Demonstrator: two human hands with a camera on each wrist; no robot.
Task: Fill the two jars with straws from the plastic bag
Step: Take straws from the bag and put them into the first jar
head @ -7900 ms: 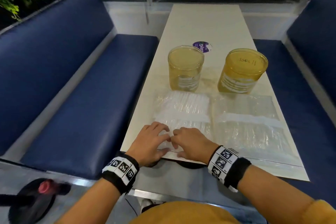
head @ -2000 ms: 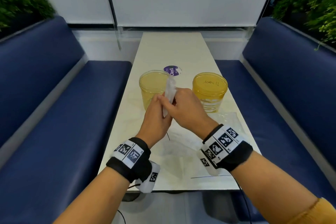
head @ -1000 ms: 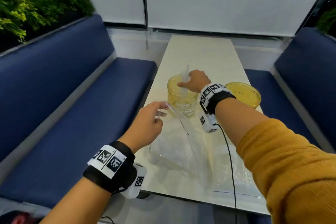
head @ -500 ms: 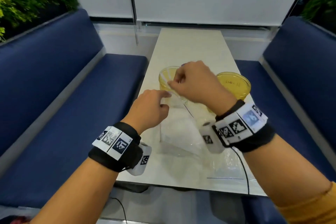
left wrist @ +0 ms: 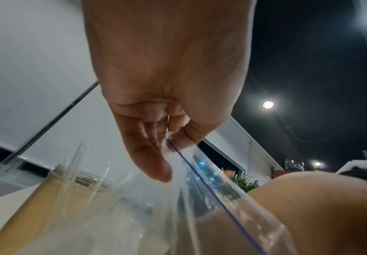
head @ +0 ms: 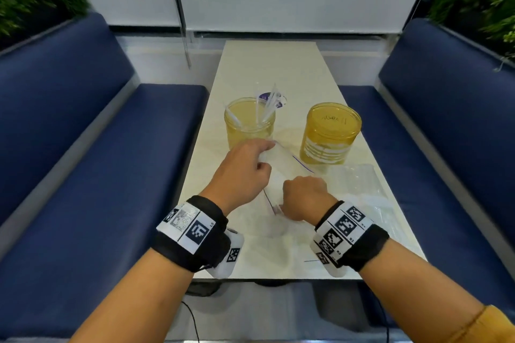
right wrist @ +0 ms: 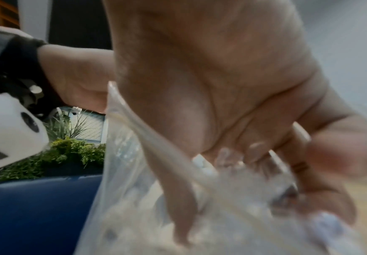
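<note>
Two amber jars stand mid-table. The left jar (head: 249, 125) holds a few clear straws (head: 268, 105); the right jar (head: 331, 133) looks empty. My left hand (head: 266, 153) pinches the blue-lined rim of the clear plastic bag (head: 281, 164) and lifts its mouth in front of the left jar; the left wrist view shows that pinch (left wrist: 169, 141) on the bag (left wrist: 211, 198). My right hand (head: 303, 195) is inside the bag mouth. In the blurred right wrist view its fingers (right wrist: 265, 163) curl round white straws (right wrist: 297, 132) in the bag (right wrist: 134, 198).
A second clear bag (head: 359, 184) lies flat on the table's right side, below the right jar. The narrow pale table (head: 278, 69) runs between two blue benches (head: 111, 175) (head: 446, 147). A purple sticker (head: 279, 103) shows behind the left jar.
My right hand has come back from above the left jar and gone down into the bag. Straws now stand in the left jar. My left hand keeps holding the bag's rim.
</note>
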